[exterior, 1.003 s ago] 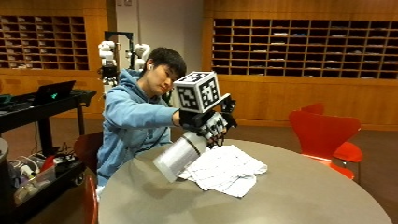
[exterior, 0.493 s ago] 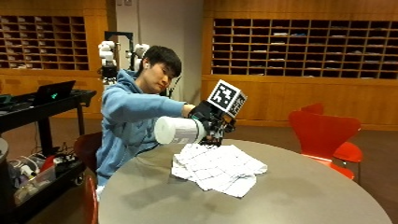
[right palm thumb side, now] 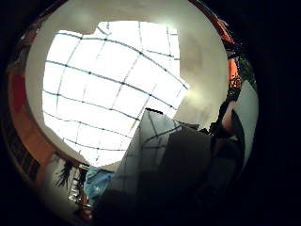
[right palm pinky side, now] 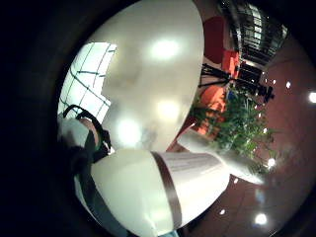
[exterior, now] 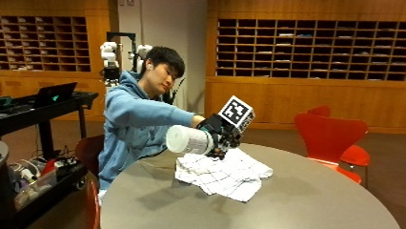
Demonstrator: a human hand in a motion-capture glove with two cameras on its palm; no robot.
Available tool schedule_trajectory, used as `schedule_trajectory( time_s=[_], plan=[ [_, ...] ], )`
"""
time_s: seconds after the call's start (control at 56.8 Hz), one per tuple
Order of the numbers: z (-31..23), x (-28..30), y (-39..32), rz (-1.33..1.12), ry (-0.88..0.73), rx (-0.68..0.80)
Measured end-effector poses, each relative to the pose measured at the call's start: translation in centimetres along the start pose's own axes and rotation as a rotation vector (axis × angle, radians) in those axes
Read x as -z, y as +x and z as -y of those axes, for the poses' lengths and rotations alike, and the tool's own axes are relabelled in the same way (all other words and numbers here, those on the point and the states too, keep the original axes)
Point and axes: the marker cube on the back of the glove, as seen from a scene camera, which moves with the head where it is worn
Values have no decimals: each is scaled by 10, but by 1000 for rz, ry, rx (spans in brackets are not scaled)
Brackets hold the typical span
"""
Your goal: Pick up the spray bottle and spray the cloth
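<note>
- Right hand (exterior: 218,136) curls around a white bottle (exterior: 189,140), holding it tipped on its side.
- Bottle hangs above the checked cloth (exterior: 223,174), toward its 10 o'clock edge.
- Cloth lies on the round table (exterior: 304,200).

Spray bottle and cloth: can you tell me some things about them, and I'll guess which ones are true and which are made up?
1. The right hand holds the bottle above the table. True.
2. The bottle stands upright on the table. False: it is lifted and tipped on its side, its base toward the camera in the outside view.
3. The cloth is white with a dark check pattern. True.
4. The cloth hangs over the red chair. False: it lies crumpled on the table, below the bottle.
5. The table is square. False: it is round.
</note>
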Motion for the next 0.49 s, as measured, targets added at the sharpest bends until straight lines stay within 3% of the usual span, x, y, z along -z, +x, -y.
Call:
schedule_trajectory(
  time_s=[0.194, 0.334, 0.493],
  plan=[
    [-12, 40, 14, 392, 115, 60],
    [-37, 95, 6, 834, 322, 270],
    [-57, 141, -28, 1214, 485, 407]
  ],
)
